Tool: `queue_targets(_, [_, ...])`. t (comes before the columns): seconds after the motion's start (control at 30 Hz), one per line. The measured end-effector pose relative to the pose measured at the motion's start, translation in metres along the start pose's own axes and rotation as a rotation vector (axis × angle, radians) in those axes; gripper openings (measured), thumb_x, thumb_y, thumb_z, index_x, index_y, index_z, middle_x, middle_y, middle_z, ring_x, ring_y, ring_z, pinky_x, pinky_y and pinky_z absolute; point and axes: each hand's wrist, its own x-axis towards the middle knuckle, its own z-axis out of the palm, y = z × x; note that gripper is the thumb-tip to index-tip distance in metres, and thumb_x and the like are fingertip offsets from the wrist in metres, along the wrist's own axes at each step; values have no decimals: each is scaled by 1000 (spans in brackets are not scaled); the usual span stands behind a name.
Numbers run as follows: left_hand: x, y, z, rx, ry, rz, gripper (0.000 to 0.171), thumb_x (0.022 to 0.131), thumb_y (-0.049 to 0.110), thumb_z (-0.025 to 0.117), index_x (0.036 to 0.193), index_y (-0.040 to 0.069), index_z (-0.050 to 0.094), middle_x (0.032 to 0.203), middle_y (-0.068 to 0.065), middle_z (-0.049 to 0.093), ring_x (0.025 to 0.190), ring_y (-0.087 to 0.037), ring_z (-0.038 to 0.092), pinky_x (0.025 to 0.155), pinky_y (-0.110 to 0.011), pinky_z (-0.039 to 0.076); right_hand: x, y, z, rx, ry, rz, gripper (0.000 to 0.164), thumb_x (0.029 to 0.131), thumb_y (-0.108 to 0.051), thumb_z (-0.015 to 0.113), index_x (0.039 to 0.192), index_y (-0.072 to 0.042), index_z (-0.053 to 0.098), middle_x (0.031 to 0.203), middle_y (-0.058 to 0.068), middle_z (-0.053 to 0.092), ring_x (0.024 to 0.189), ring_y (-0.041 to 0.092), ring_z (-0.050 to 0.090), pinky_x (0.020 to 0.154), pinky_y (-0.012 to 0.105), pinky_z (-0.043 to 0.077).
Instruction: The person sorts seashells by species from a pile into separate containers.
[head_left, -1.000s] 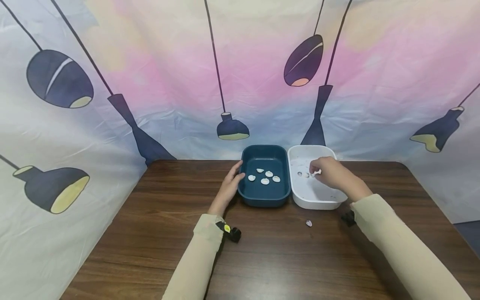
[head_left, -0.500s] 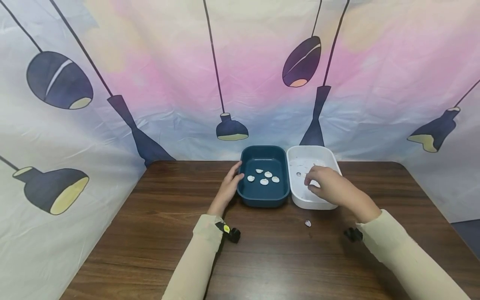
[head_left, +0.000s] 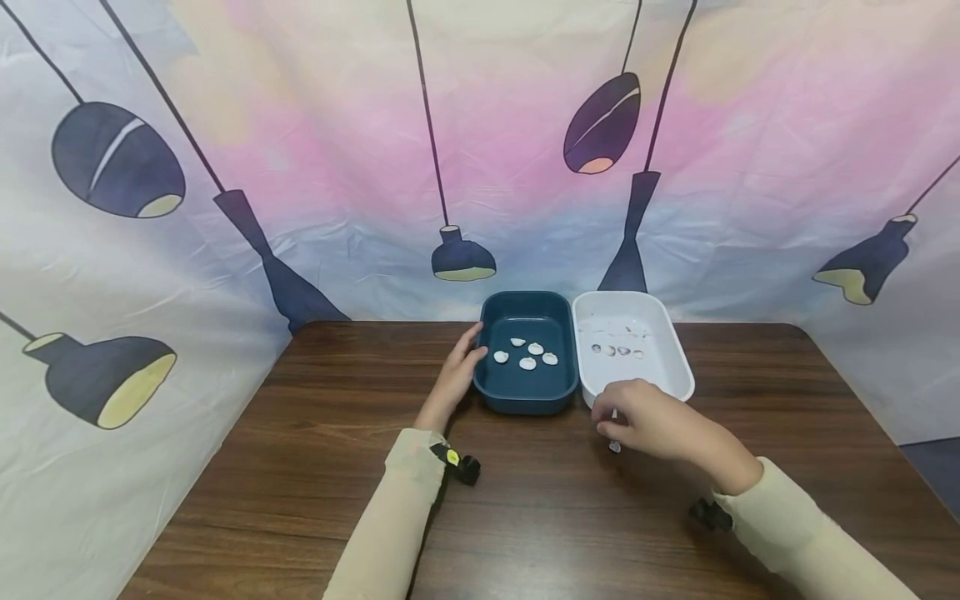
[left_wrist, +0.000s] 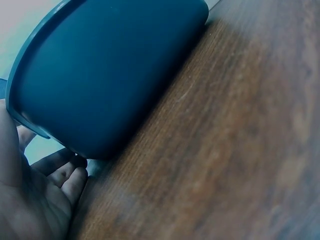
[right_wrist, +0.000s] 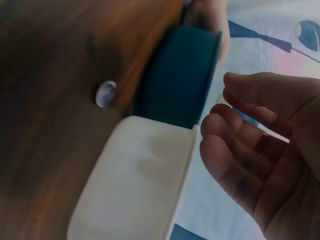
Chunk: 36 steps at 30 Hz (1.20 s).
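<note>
My left hand (head_left: 456,373) rests against the left side of a teal tray (head_left: 525,406), its fingers spread loosely along the rim and wall. Several white shells (head_left: 527,363) lie inside that tray. The right hand (head_left: 654,419) hovers over the front edge of a white tray (head_left: 678,367), fingers loosely bent. In the right wrist view nothing shows between its thumb and fingers. Just below its fingertips a small pale shell (right_wrist: 106,94) lies on the table. Inside the white tray, several shells (head_left: 624,351) sit in a row.
Both trays stand side by side at the back of the brown wooden table (head_left: 525,517). Behind them hangs a cloth backdrop (head_left: 337,150) printed with lamps. Small reddish and pale bits (head_left: 632,332) lie farther back in the white tray.
The right hand has moved from inside the white tray toward the front, above the loose shell. A row of shells in the tray is now uncovered. My left hand stays in place.
</note>
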Motion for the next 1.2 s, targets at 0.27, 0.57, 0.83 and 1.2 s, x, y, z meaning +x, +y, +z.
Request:
queue_targets(0.27, [1,0,0,0,-2,-5,54,112,25,48,165,22,38,172,-10,29,158,-35,26,124,-59,26,-4,2,12,-46,-50,-36,16,86,2,78,91,-13,76,86,-12,67,82,7,62,77,36,57])
queue_targets(0.57, [0,1,0,5,-2,-1,55,113,26,47,166,19,36,173,-8,26,159,-34,23,125,-58,24,-11,5,27,-113,-169,4,22,80,6,80,91,-13,77,87,-6,66,80,9,62,72,31,57])
queue_targets(0.83, [0,1,0,12,0,-11,55,112,27,48,166,22,37,173,-7,27,159,-34,24,124,-59,25,-16,7,34,-147,-178,-15,27,75,9,83,85,-14,75,83,-8,60,78,7,57,69,28,54])
queue_targets(1.2, [1,1,0,9,-2,-7,55,112,27,48,166,22,37,173,-8,27,158,-34,25,124,-59,25,-23,54,63,-65,-79,-177,34,71,18,74,85,-12,75,80,-6,66,72,9,59,61,29,52])
